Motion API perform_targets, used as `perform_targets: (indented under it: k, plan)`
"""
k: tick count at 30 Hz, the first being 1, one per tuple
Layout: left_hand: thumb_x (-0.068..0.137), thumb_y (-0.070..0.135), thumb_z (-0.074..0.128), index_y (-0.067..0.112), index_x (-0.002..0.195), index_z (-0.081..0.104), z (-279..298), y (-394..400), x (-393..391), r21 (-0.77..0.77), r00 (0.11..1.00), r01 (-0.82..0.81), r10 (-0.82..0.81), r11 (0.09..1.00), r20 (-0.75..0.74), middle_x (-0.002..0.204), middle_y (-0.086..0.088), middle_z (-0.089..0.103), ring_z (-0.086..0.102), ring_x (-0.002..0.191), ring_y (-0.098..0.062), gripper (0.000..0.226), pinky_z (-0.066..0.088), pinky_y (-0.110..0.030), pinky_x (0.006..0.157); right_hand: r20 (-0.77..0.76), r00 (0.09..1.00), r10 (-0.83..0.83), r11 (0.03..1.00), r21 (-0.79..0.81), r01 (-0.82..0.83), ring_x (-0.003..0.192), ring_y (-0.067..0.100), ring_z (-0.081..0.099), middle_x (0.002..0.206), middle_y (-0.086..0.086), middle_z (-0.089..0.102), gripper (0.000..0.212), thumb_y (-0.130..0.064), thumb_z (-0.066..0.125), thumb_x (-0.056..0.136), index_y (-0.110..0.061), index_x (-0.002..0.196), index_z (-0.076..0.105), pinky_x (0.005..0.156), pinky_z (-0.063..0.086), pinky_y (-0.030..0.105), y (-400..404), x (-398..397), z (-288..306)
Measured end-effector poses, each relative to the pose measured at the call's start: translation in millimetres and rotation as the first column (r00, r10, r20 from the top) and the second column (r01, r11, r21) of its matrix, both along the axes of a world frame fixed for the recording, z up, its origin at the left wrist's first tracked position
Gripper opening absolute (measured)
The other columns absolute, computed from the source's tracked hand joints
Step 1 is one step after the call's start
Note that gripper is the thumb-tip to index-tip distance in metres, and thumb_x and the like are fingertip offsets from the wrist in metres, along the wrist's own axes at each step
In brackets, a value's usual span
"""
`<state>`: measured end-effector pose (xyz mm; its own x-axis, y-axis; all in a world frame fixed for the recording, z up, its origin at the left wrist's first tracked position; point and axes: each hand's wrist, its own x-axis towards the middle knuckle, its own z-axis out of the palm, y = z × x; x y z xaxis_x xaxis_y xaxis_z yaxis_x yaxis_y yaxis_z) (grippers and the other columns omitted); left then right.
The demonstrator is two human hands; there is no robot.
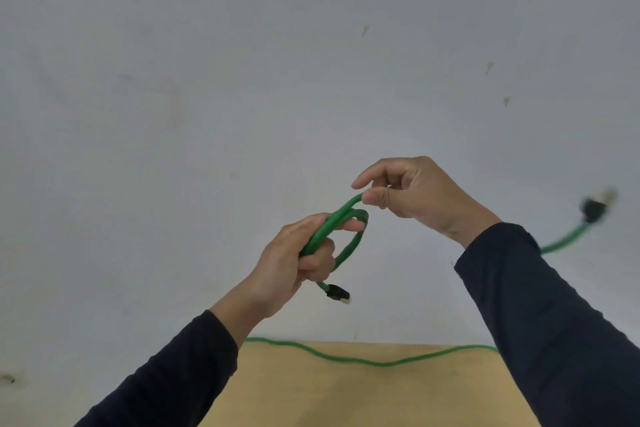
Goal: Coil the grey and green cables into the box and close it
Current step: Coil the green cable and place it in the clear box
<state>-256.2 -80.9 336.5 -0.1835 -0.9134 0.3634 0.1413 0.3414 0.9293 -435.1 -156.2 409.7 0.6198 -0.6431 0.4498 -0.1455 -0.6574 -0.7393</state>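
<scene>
My left hand (298, 260) is closed around a small coil of the green cable (349, 246), held up in front of a pale wall. One black plug (337, 293) with a clear tip dangles just below that hand. My right hand (412, 192) pinches the cable between thumb and forefinger at the top of the loop. More of the green cable sags across the wooden table (346, 392) lower down. The cable's other end, with a blurred black plug (594, 208), swings in the air at the far right. No grey cable and no box are in view.
The pale wall fills most of the view, with a few small marks at the upper right. Only the far edge of the wooden table shows between my dark sleeves.
</scene>
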Motion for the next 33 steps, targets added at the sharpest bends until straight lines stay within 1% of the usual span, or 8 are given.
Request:
perform_targets:
  k: [4,8,13,17,21,26,31,33]
  plan:
    - [0.089,0.028,0.035,0.014,0.092,0.073,7.7,2.0,0.9,0.099,0.942,0.105,-0.067,0.99,-0.33,0.048,0.007,0.009,0.009,0.043,-0.011,0.041,0.017,-0.02,0.043,0.168,0.986,-0.022,0.995,0.1,0.005,0.048,0.018,0.028,0.053,-0.007,0.048,0.022,-0.033,0.06,0.079,-0.018,0.09,0.072,0.042,0.025,0.02,-5.1,8.8,-18.6]
    - [0.092,0.031,0.033,0.015,0.088,0.072,21.7,-2.7,3.5,0.06,0.751,0.115,-0.047,0.992,-0.659,0.045,0.006,0.007,0.007,0.039,-0.009,0.042,0.016,-0.018,0.039,0.238,0.957,-0.166,0.974,0.192,0.121,0.042,0.01,0.032,0.05,-0.007,0.047,0.025,-0.024,0.048,0.094,-0.029,0.087,0.071,0.041,0.027,0.02,-3.5,24.7,-49.7]
    - [0.098,0.03,0.032,0.019,0.096,0.066,39.2,-25.9,30.3,0.044,0.569,-0.12,0.105,0.992,-0.816,0.039,0.007,0.019,0.017,0.037,-0.008,0.036,0.021,-0.016,0.041,-0.003,0.983,-0.186,0.982,0.022,0.186,0.043,0.004,0.034,0.054,-0.01,0.043,0.027,-0.025,0.038,0.098,-0.018,0.11,0.062,0.046,0.031,0.021,32.0,55.1,-97.3]
    - [0.1,0.038,0.025,0.02,0.107,0.065,31.8,-38.3,37.9,0.127,0.7,-0.355,0.353,0.926,-0.621,0.044,0.009,0.021,0.019,0.043,-0.008,0.044,0.023,-0.018,0.049,-0.319,0.912,-0.257,0.888,-0.45,0.092,0.065,0.019,0.05,0.079,0.0,0.059,0.029,-0.03,0.037,0.097,-0.013,0.117,0.051,0.059,0.038,0.032,58.6,70.5,-91.9]
    - [0.1,0.04,0.023,0.02,0.11,0.065,6.3,-32.9,29.3,0.112,0.874,-0.409,0.424,0.906,-0.239,0.05,0.006,0.023,0.023,0.047,-0.009,0.048,0.024,-0.022,0.05,-0.237,0.928,-0.289,0.701,-0.712,0.037,0.057,0.022,0.059,0.073,0.0,0.063,0.029,-0.033,0.041,0.088,-0.014,0.084,0.063,0.047,0.041,0.029,57.8,64.2,-57.4]
    - [0.099,0.041,0.027,0.018,0.063,0.057,-8.8,-16.4,15.7,0.057,0.972,-0.234,0.233,0.971,0.021,0.055,-0.002,0.041,0.034,0.053,-0.015,0.051,0.03,-0.03,0.058,-0.262,0.94,-0.219,0.801,-0.598,0.02,0.066,0.011,0.054,0.079,-0.009,0.058,0.01,-0.031,0.064,0.076,-0.023,0.078,0.07,0.061,0.049,0.033,35.8,46.6,-23.1]
    - [0.099,0.036,0.029,0.014,0.058,0.043,0.2,-11.4,12.6,0.069,0.986,-0.159,0.154,0.985,0.069,0.05,0.001,0.032,0.026,0.048,-0.015,0.049,0.03,-0.023,0.051,-0.216,0.969,-0.117,0.924,-0.381,0.026,0.079,-0.004,0.054,0.116,-0.016,0.049,0.008,-0.028,0.073,0.076,-0.021,0.077,0.071,0.072,0.041,0.016,18.6,38.5,-25.5]
    - [0.098,0.036,0.031,0.013,0.059,0.047,4.0,-12.8,17.9,0.082,0.984,-0.166,0.16,0.983,0.073,0.049,0.002,0.036,0.026,0.047,-0.015,0.049,0.03,-0.022,0.049,-0.161,0.983,-0.09,0.952,-0.304,0.038,0.087,0.0,0.058,0.114,-0.01,0.058,0.007,-0.025,0.074,0.076,-0.018,0.076,0.071,0.075,0.043,0.014,16.7,36.7,-30.8]
